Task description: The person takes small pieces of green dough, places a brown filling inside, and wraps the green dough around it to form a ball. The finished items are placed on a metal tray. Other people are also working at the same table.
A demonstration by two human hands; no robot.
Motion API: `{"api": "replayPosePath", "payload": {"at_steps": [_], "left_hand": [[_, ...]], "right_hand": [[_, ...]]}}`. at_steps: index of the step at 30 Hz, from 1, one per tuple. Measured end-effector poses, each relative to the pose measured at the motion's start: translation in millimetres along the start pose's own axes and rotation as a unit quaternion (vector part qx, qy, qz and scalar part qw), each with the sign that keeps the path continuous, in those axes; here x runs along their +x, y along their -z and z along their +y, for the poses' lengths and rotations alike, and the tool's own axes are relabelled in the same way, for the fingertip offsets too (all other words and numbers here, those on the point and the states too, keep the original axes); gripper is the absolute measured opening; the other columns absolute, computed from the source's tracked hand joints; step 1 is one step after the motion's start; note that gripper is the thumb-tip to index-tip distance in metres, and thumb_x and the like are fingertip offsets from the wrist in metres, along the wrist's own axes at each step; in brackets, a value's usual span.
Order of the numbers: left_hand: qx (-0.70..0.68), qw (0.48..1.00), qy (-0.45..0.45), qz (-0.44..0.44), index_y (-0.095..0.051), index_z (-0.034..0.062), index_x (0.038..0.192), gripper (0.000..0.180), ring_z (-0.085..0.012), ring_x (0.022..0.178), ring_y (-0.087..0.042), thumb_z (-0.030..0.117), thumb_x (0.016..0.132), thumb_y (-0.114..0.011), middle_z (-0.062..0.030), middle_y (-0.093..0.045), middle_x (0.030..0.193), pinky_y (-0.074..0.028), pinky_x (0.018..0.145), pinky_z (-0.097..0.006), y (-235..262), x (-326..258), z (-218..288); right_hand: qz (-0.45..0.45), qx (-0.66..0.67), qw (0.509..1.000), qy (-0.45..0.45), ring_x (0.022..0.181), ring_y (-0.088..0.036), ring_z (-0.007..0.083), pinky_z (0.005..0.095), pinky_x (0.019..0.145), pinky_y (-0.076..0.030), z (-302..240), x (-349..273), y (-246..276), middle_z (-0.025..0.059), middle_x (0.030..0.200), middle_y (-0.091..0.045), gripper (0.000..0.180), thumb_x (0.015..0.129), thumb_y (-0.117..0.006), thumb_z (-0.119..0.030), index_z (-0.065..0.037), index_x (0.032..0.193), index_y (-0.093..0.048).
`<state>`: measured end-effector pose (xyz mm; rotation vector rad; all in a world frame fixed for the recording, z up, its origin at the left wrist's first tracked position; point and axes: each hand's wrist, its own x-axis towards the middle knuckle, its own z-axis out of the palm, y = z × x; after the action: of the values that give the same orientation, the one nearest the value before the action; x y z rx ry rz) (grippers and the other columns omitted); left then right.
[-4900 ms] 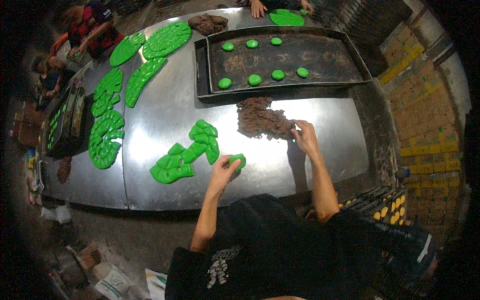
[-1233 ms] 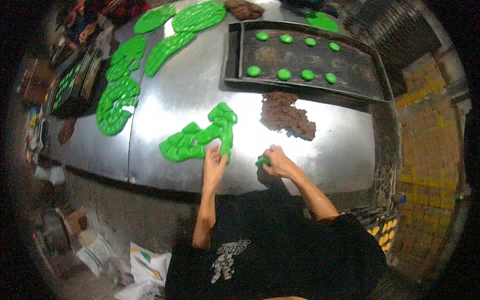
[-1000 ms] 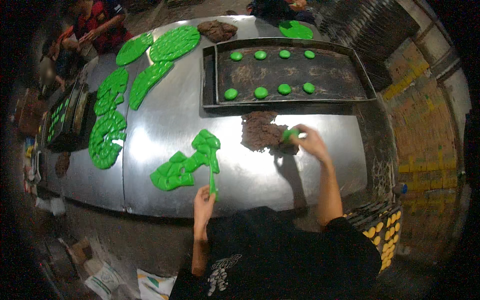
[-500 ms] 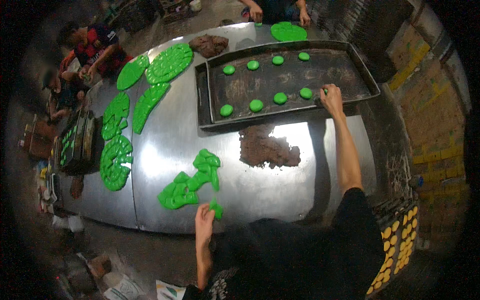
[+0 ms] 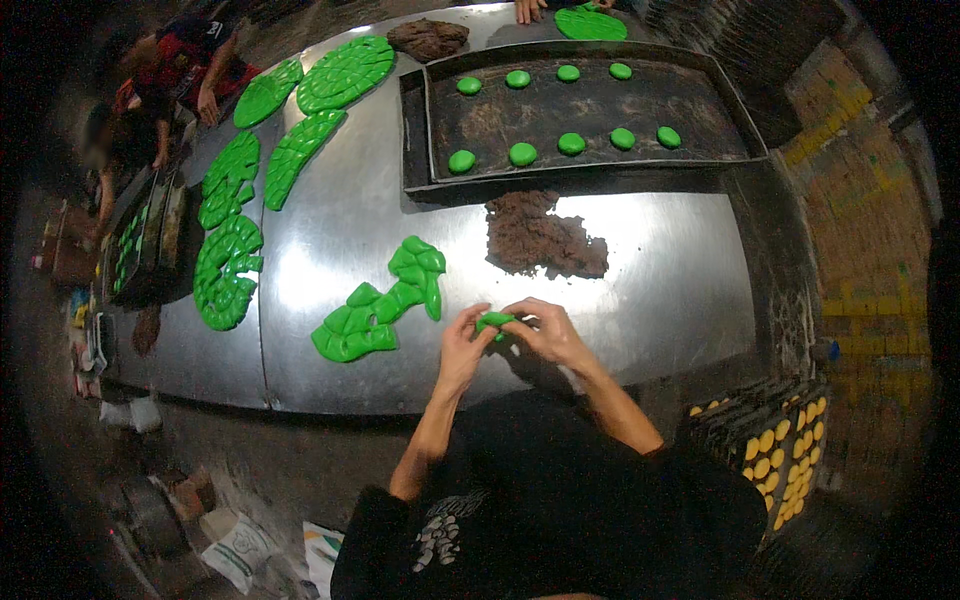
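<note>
A small piece of green dough (image 5: 493,321) is pinched between my two hands above the near edge of the metal table (image 5: 660,300). My left hand (image 5: 466,338) grips its left side, and my right hand (image 5: 543,330) closes on its right side. Left of my hands lies a torn, scored sheet of green dough (image 5: 372,318). Beyond them sits a crumbly brown mass (image 5: 540,238). Farther back, a dark rectangular baking tray (image 5: 590,176) holds two rows of round green dough pieces (image 5: 571,143).
More scored green dough sheets (image 5: 345,75) and a brown lump (image 5: 428,38) lie at the far left and back. People (image 5: 195,75) work at the left side, and a person's hand (image 5: 530,10) shows at the far edge. Trays of yellow rounds (image 5: 770,455) stand at the lower right.
My right hand has left the tray, where another green round now sits in the near row. Both hands have come together on the green piece that my left hand held.
</note>
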<state>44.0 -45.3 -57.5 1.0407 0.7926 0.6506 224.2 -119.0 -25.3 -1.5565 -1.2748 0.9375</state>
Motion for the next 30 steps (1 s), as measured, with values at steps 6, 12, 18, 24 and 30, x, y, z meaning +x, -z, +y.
{"api": "replayPosePath", "payload": {"at_steps": [6,12,18,24,30], "left_hand": [[0.044,0.998,0.05,-0.001,-0.064,0.0,0.116,0.031,-0.0101,0.088,-0.059,0.018,0.092,-0.074,-0.0032,-0.066,0.099,-0.048,0.077,-0.024,18,5,2],[-0.013,0.999,0.032,-0.002,-0.064,-0.0032,0.117,0.034,-0.0112,0.095,-0.06,0.017,0.092,-0.074,-0.0055,-0.066,0.106,-0.049,0.082,-0.025,10,2,18],[-0.037,0.998,0.039,0.036,-0.063,-0.0045,0.122,0.039,-0.011,0.094,-0.061,0.019,0.093,-0.073,-0.0054,-0.067,0.106,-0.048,0.083,-0.024,13,4,13],[-0.026,0.997,0.067,0.025,-0.064,-0.0027,0.121,0.04,-0.0127,0.099,-0.063,0.028,0.096,-0.068,-0.0061,-0.068,0.107,-0.05,0.089,-0.03,8,13,18],[-0.05,0.989,0.127,-0.061,-0.064,0.0013,0.126,0.045,-0.009,0.097,-0.059,0.036,0.098,-0.066,-0.0014,-0.067,0.108,-0.048,0.08,-0.026,-30,26,17]], "right_hand": [[0.218,-0.236,0.947,0.001,0.109,-0.061,0.0325,0.0426,0.091,-0.053,41,13,73,0.0176,0.12,-0.064,0.045,0.084,-0.073,-0.005,-0.003,0.128,-0.061],[0.184,-0.287,0.939,0.041,0.106,-0.063,0.0393,0.0444,0.091,-0.052,75,30,97,0.022,0.116,-0.066,0.037,0.082,-0.07,-0.001,0.0,0.119,-0.066],[0.227,-0.186,0.948,-0.124,0.099,-0.067,0.0244,0.0353,0.087,-0.054,62,35,104,0.0159,0.104,-0.07,0.028,0.091,-0.068,-0.008,-0.001,0.118,-0.068],[0.113,0.274,0.942,-0.156,0.101,-0.064,0.0206,0.0352,0.096,-0.052,16,15,109,0.0115,0.109,-0.067,0.029,0.097,-0.062,-0.015,0.004,0.119,-0.066],[0.093,-0.169,0.966,0.173,0.1,-0.069,0.0287,0.037,0.088,-0.054,11,13,25,0.0172,0.107,-0.071,0.033,0.094,-0.066,-0.012,-0.003,0.126,-0.064]]}}
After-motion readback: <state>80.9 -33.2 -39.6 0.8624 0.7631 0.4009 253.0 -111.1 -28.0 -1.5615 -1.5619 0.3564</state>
